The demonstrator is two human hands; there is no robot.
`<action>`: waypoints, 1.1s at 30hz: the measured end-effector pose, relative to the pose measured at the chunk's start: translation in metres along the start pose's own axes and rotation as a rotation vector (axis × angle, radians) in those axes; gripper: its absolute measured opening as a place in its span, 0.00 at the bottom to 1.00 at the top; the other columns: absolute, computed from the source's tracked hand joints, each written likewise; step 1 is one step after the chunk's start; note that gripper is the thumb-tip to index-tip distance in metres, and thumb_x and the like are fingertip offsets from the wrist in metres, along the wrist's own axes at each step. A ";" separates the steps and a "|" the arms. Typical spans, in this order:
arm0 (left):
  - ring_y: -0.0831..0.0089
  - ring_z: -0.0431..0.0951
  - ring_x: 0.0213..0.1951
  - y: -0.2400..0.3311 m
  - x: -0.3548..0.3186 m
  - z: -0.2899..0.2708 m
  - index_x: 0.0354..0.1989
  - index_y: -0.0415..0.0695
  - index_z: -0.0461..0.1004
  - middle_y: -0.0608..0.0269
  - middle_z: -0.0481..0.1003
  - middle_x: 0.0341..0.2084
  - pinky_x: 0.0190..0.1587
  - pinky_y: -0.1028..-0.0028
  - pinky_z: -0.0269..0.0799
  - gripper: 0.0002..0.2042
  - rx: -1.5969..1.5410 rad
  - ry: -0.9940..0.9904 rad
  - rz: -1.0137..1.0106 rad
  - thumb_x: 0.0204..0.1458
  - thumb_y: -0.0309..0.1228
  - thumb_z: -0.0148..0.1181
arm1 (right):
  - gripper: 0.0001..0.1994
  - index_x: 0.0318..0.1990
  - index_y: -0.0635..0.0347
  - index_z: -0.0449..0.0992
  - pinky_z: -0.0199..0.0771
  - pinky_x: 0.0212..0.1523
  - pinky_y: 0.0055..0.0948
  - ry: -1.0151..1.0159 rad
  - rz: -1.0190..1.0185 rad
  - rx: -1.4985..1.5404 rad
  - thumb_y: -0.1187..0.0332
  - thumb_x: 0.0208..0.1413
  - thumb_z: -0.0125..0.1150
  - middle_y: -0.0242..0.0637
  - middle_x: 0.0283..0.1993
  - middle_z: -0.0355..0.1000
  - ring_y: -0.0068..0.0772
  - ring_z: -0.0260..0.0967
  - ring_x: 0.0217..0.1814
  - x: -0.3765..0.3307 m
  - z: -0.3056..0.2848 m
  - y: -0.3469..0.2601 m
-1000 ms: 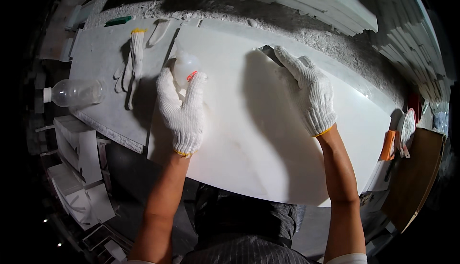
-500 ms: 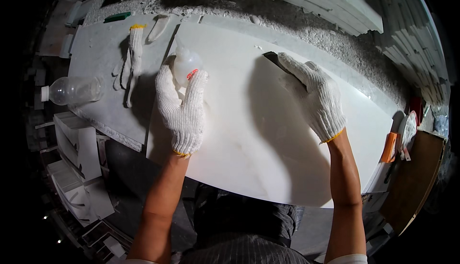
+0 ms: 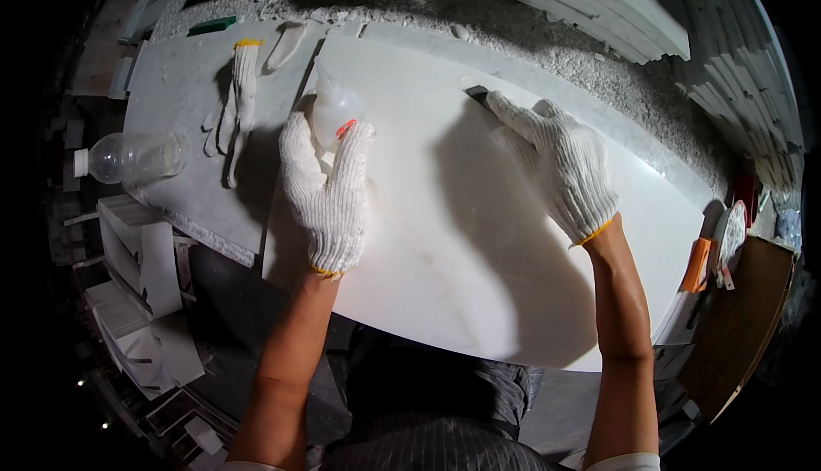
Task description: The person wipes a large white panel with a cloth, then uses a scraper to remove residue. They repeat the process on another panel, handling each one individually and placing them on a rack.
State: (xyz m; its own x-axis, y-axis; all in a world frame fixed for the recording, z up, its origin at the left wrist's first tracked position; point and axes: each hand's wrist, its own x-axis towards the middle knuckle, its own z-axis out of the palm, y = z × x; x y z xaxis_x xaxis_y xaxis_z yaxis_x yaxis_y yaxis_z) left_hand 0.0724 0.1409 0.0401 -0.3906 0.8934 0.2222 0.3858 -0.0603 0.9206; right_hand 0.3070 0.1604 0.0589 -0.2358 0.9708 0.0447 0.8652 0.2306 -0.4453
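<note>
Far left of bench: one clear plastic bottle (image 3: 128, 157) on its side, cap pointing left; one spare glove (image 3: 233, 103) lies flat.
Left hand (image 3: 327, 191): wrapped around one small squeeze bottle (image 3: 334, 113), nozzle pointing away, over white slab (image 3: 445, 240).
Right hand (image 3: 560, 163): fingers pressing one dark blade (image 3: 477, 95) to slab; closure unclear.

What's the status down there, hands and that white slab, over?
Left hand gripping small clear squeeze bottle. Right hand pressing small dark flat tool on white stone slab. Nothing blocking.
</note>
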 end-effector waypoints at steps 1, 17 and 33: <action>0.70 0.70 0.47 0.001 0.001 0.003 0.56 0.30 0.64 0.54 0.71 0.46 0.54 0.69 0.67 0.26 0.010 -0.008 0.011 0.51 0.27 0.67 | 0.18 0.55 0.51 0.77 0.72 0.36 0.35 -0.021 0.025 -0.038 0.65 0.57 0.62 0.42 0.32 0.72 0.42 0.72 0.31 -0.003 -0.005 0.000; 0.73 0.70 0.45 0.004 0.003 0.006 0.53 0.30 0.65 0.56 0.71 0.44 0.51 0.72 0.68 0.24 -0.061 -0.019 0.007 0.51 0.25 0.67 | 0.17 0.53 0.51 0.78 0.72 0.35 0.36 -0.025 0.012 -0.089 0.66 0.55 0.61 0.40 0.32 0.73 0.41 0.73 0.30 -0.008 -0.010 0.001; 0.74 0.73 0.40 0.004 0.002 0.007 0.53 0.32 0.67 0.58 0.73 0.41 0.48 0.73 0.70 0.21 -0.096 -0.001 0.053 0.51 0.23 0.66 | 0.16 0.55 0.46 0.75 0.70 0.24 0.40 -0.003 -0.129 -0.142 0.64 0.60 0.53 0.43 0.29 0.69 0.45 0.71 0.24 -0.004 -0.004 0.006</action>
State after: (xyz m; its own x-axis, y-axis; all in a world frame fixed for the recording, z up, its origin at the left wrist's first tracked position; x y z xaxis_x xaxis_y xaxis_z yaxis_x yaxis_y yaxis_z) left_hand 0.0787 0.1456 0.0418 -0.3706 0.8884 0.2710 0.3239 -0.1499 0.9342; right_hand 0.3152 0.1585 0.0596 -0.3503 0.9323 0.0904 0.8812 0.3608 -0.3055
